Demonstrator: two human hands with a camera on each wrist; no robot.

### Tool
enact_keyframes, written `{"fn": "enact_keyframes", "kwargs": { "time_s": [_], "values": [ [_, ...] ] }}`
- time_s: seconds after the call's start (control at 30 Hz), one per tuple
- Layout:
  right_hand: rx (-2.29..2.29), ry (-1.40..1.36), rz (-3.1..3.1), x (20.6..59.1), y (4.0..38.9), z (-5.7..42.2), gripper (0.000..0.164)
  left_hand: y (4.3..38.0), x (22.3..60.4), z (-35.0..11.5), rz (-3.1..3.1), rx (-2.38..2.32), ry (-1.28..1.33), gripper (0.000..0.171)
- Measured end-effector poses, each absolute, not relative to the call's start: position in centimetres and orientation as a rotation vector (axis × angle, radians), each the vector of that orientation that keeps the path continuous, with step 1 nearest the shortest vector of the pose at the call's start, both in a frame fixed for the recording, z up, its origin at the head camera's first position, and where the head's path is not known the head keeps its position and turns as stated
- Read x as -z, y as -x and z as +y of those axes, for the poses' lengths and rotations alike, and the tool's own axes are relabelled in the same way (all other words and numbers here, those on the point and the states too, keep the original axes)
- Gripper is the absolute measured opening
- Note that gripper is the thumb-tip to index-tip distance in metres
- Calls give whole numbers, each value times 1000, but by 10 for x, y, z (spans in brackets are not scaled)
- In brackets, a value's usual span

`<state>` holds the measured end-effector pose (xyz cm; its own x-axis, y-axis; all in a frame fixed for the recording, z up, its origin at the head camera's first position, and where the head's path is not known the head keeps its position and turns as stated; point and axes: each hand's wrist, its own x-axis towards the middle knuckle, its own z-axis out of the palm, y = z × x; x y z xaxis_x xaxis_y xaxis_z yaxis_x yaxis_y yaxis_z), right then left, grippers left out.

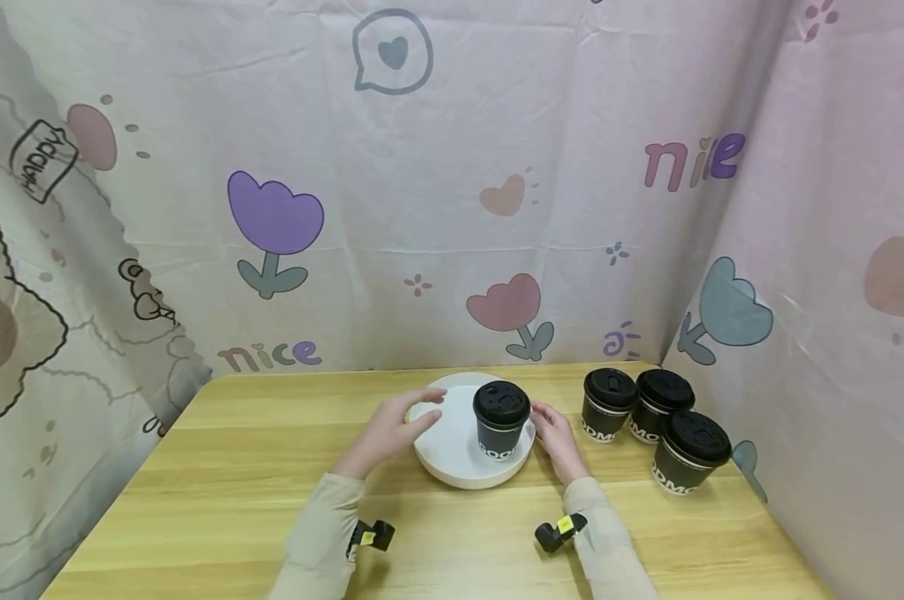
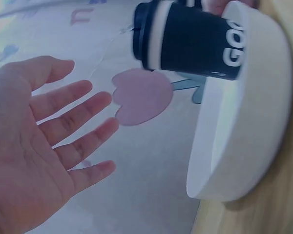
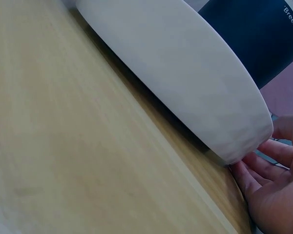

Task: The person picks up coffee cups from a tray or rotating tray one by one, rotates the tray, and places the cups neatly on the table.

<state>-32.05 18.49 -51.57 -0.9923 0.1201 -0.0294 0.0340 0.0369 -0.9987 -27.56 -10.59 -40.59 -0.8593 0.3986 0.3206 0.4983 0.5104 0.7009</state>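
A black paper cup (image 1: pixel 500 427) with a black lid stands upright on a round white tray (image 1: pixel 444 462) with a low wall, right of the tray's middle. My left hand (image 1: pixel 387 429) is at the tray's left side, its thumb and fingers spread; in the left wrist view the same hand (image 2: pixel 49 131) holds nothing and is apart from the cup (image 2: pixel 195 41). At the tray's right edge is my right hand (image 1: pixel 559 442). In the right wrist view its fingers (image 3: pixel 263 168) touch the tray's outer wall (image 3: pixel 185 73), with some fingertips hidden behind it.
Three more lidded black cups stand close together at the table's right: a left one (image 1: pixel 607 408), a back one (image 1: pixel 660 400) and a front one (image 1: pixel 687 458). Behind the wooden table (image 1: pixel 234 467) hangs a patterned curtain (image 1: pixel 392 208), which also runs along the right side.
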Motion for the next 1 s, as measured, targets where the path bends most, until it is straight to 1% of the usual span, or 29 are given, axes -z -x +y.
{"fn": "enact_keyframes", "kwargs": {
  "time_s": [0.17, 0.3, 0.5, 0.7, 0.87, 1.0],
  "values": [
    [-2134, 154, -2212, 516, 320, 185, 42, 290, 405, -108, -2521, 1437, 636, 39],
    [-2123, 148, -2223, 516, 320, 185, 42, 302, 414, -111, -2402, 1665, 505, 45],
    [-2109, 151, -2225, 516, 319, 185, 43, 319, 446, -112, -2280, 1912, 320, 53],
    [-2120, 149, -2228, 515, 319, 184, 43, 323, 479, -109, -2278, 2025, 160, 56],
    [-2122, 148, -2224, 516, 319, 185, 42, 329, 501, -106, -2269, 2059, 102, 56],
    [-2119, 146, -2225, 516, 319, 184, 42, 328, 506, -106, -2247, 2079, 100, 55]
  ]
}}
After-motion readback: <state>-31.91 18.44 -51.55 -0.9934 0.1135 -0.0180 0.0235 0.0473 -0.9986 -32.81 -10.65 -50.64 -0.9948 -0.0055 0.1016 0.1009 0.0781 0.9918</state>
